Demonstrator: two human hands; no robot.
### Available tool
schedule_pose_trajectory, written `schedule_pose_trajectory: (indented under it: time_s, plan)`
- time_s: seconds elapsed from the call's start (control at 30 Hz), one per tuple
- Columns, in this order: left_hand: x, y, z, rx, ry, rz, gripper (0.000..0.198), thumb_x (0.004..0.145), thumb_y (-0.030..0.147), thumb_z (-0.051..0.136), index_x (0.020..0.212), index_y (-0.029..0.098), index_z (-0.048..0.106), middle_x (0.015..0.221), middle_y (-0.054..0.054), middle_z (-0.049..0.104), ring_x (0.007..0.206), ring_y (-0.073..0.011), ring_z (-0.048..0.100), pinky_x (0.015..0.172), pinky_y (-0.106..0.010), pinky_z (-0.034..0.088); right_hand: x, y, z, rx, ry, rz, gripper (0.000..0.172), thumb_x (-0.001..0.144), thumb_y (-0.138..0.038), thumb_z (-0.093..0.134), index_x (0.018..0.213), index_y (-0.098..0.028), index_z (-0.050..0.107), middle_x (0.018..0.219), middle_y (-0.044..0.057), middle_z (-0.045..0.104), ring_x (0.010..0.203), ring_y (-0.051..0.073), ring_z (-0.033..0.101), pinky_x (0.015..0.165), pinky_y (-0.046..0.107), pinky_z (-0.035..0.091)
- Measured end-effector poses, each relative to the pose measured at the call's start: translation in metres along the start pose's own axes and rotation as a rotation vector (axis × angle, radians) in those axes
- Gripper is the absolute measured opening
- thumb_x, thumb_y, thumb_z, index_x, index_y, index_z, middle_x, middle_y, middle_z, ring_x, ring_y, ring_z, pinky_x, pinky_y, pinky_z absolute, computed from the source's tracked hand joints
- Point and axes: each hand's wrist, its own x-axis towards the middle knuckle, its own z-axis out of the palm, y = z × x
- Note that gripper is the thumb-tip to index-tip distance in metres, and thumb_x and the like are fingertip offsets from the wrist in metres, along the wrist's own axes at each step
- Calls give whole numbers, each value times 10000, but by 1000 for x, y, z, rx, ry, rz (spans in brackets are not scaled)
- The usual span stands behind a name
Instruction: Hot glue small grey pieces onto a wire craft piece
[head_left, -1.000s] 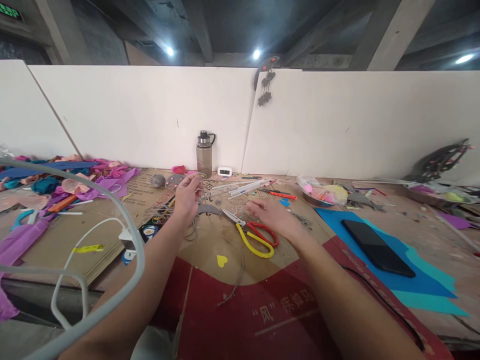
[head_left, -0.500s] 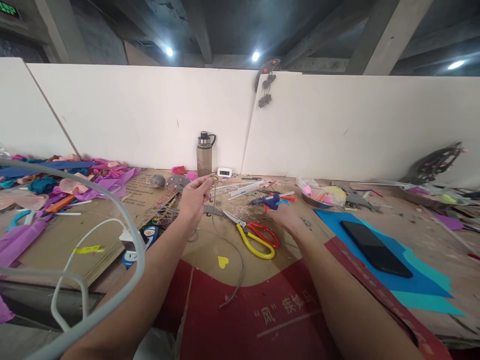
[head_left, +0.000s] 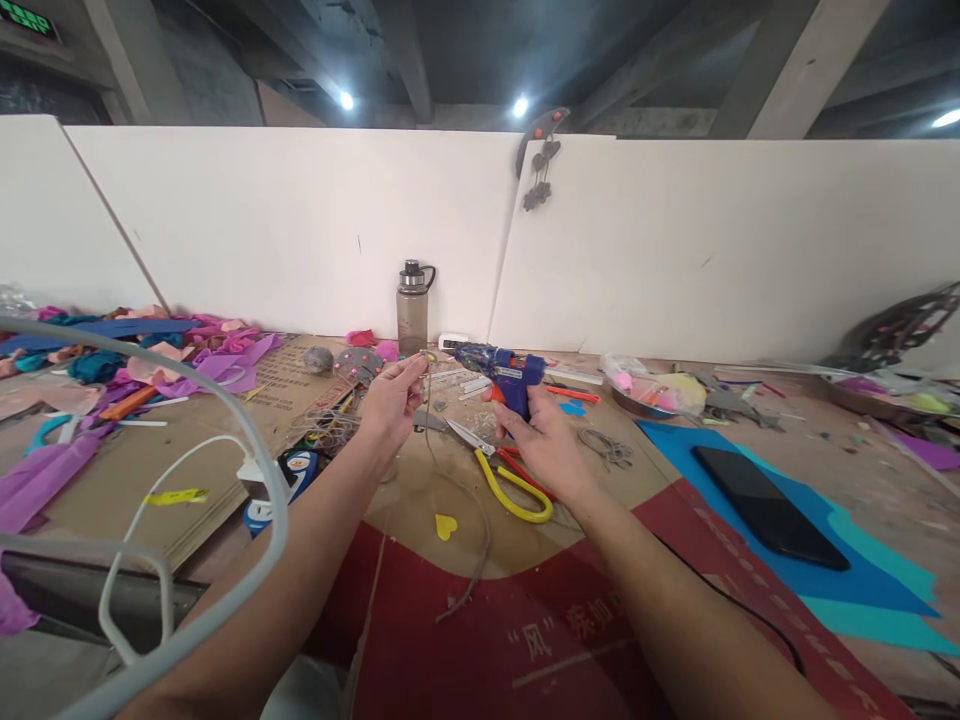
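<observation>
My left hand [head_left: 391, 398] pinches the upper end of a thin grey cord [head_left: 480, 500], with a tiny bit of yellow at the fingertips. The cord hangs down and curves over the cardboard. My right hand [head_left: 544, 440] is wrapped round the handle of a blue hot glue gun [head_left: 510, 373]; its nozzle points left toward my left fingertips, a small distance apart. Below the hands lie scissors [head_left: 512, 488] with one yellow and one red handle, partly hidden by my right hand. A yellow heart cutout [head_left: 446, 526] rests flat on the cardboard between my forearms.
A water bottle [head_left: 412, 310] stands by the white partition [head_left: 300, 230]. On the right, a black phone [head_left: 769, 505] lies on blue sheets [head_left: 877, 585]. Felt scraps [head_left: 217, 350] cover the left side. A white cable [head_left: 277, 500] loops across the front left.
My right hand has lifted the glue gun from the tabletop and brought it left, nozzle toward my left hand. My left hand stays nearly in place with the cord.
</observation>
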Motion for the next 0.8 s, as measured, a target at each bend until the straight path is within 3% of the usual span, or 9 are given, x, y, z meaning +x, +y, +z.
schedule_pose_trajectory:
  time_s: [0.23, 0.8]
  plan:
    - [-3, 0, 4, 0, 8, -9, 324, 530, 324, 847, 714, 149, 647, 584, 44, 482, 473, -27, 349, 382, -164, 217, -3, 1, 1, -164, -44, -74, 261, 892, -333, 471, 1124, -224, 518, 1031, 58, 645, 782, 185, 584, 716, 328, 458]
    - [-3, -3, 4, 86, -18, 93, 252, 605, 337, 805, 749, 161, 697, 527, 60, 417, 454, -33, 289, 408, -183, 205, -5, -6, 2, -341, 45, -177, 248, 892, -319, 473, 1095, -197, 547, 1008, 90, 649, 897, 242, 594, 818, 389, 455]
